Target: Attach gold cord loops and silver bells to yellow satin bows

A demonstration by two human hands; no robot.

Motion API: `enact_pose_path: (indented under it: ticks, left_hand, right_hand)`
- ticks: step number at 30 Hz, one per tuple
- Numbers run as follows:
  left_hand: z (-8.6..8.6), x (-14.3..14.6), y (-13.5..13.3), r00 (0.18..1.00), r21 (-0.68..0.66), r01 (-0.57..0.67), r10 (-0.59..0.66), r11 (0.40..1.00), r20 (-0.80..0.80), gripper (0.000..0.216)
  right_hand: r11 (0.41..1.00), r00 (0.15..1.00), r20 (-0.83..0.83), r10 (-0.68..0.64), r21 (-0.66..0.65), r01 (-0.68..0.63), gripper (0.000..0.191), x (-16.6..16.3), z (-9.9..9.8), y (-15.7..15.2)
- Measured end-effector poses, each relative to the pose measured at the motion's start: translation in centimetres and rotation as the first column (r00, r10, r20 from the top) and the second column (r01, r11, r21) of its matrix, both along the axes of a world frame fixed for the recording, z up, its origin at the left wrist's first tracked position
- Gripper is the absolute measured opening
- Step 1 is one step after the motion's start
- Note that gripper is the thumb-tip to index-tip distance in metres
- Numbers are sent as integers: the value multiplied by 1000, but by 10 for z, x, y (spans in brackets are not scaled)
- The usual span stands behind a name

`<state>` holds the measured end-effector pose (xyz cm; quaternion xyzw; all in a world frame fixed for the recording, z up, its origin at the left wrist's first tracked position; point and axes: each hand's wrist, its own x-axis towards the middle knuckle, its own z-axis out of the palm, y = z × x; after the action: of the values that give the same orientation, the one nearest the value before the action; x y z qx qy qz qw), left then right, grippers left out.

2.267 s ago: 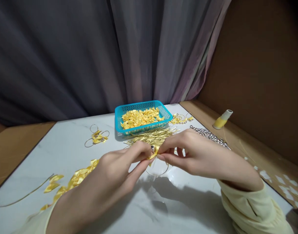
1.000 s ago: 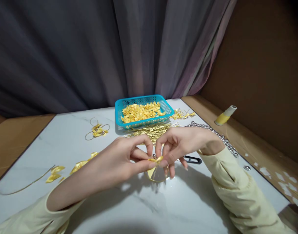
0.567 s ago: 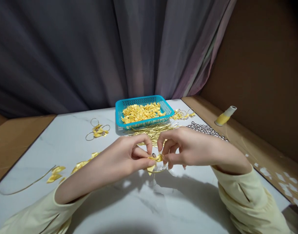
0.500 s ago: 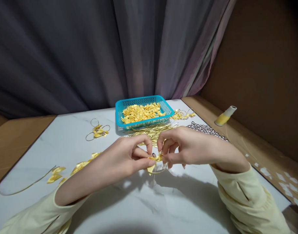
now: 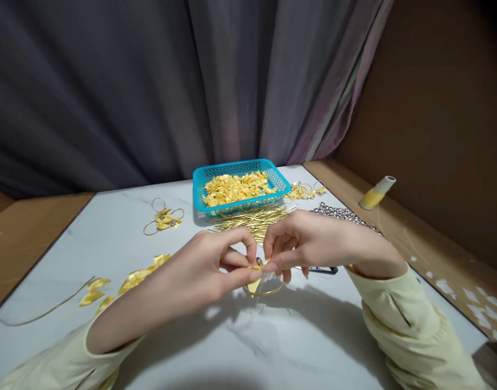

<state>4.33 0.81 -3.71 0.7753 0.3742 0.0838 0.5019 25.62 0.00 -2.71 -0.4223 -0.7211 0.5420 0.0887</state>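
Observation:
Between my two hands, above the white tabletop, is a yellow ribbon bow with a small silver bell or bead at its middle. A loop of gold cord hangs under it. My left hand pinches the bow's left side between thumb and finger. From the other side, my right hand pinches the bow near its centre, fingers curled. The fingertips hide part of the bow. Just beyond my right fingers lies a dark-handled tool, mostly covered by the hand.
A blue basket of yellow bows stands at the back. In front lie gold cords; to the right, silver beads. Looped bows and loose bows rest on the left. A yellow thread spool stands on the right.
My right fingers have shifted slightly left, closer to the bow's centre. The gold loop has tilted and hangs a little lower. The dark-handled tool now shows past my right hand.

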Motion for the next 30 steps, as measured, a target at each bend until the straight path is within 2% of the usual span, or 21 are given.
enact_pose_path:
  ticks: [13, 22, 27, 30]
  left_hand:
    - [2, 5, -4, 999, 69, 36, -35, 997, -26, 18]
    - [-4, 2, 0, 998, -12, 69, -69, 998, 3, 22]
    - [-3, 5, -4, 994, 127, 108, -109, 986, 0, 19]
    - [-2, 2, -10, 992, 296, 117, -96, 948, -82, 15]
  right_hand:
    - [976, 985, -94, 143, -153, -157, 17, 1, -5, 11]
    - [980, 986, -131, 107, -151, -127, 14, 0, -13, 14]
    - [975, 983, -163, 80, -191, -111, 12, 0, -14, 12]
    - [972, 985, -155, 73, -212, -105, 9, 0, -15, 12]
